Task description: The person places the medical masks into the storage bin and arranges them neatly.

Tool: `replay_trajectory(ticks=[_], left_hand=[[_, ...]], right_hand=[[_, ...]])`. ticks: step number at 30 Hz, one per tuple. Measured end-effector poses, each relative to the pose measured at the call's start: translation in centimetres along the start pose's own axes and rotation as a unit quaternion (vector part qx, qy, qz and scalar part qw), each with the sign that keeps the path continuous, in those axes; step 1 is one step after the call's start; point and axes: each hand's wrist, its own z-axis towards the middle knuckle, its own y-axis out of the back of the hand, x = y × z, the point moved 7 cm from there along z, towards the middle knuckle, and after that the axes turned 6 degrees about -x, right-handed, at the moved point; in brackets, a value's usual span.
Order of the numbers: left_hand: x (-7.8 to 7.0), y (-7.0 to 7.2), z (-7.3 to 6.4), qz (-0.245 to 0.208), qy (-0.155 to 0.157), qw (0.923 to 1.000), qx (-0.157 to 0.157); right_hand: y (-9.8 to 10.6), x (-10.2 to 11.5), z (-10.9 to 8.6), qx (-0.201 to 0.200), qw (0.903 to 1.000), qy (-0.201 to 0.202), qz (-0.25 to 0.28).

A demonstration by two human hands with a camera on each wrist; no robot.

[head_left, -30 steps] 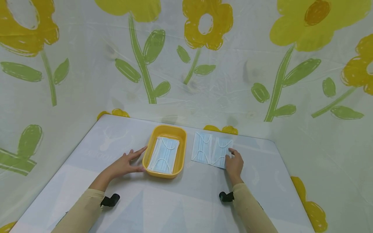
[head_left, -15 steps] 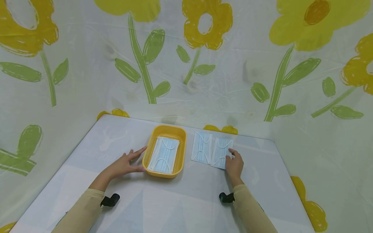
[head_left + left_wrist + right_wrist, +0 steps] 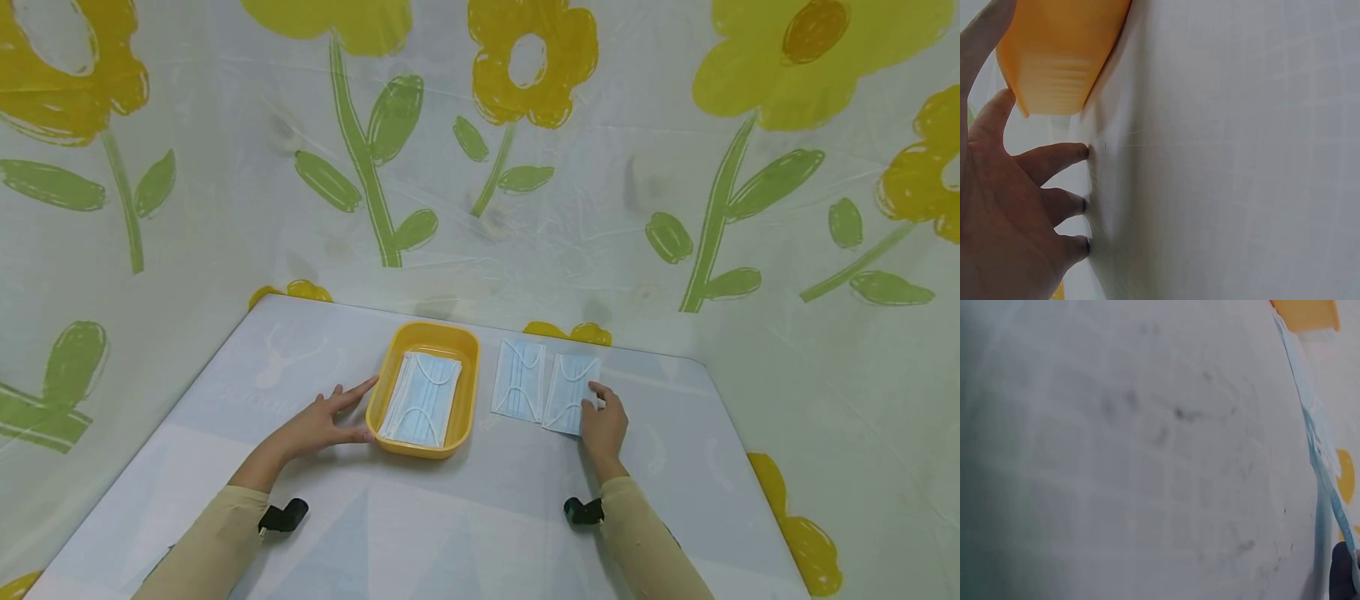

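Observation:
A yellow plastic tray [image 3: 427, 333] stands on the table with a stack of light blue face masks [image 3: 422, 400] inside. My left hand [image 3: 322, 425] is spread at its left side, thumb and index fingertip at the rim. In the left wrist view the other fingers [image 3: 1054, 159] reach down to the tabletop. To the right of the tray, two more face masks lie side by side: a left one [image 3: 519, 379] and a right one [image 3: 566, 396]. My right hand [image 3: 603, 423] pinches the right mask by its right edge. Only the mask's thin edge [image 3: 1310, 431] shows in the right wrist view.
The pale patterned table [image 3: 420, 533] ends at the back against a flower-printed curtain [image 3: 570, 225], which also hangs at both sides. Black wrist cameras, left [image 3: 285, 515] and right [image 3: 582, 507], stick out from the beige sleeves.
The right mask has shifted slightly to the right, together with my right hand. My left hand, the tray and the left mask have not visibly moved.

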Motion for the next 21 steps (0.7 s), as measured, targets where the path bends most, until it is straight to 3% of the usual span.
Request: replay_trajectory(ticks=[21], left_hand=[[0.05,0.03,0.03,-0.004,-0.004,1.0,0.0]], right_hand=[[0.38,0.95,0.15,-0.008,0.9996,0.008,0.024]])
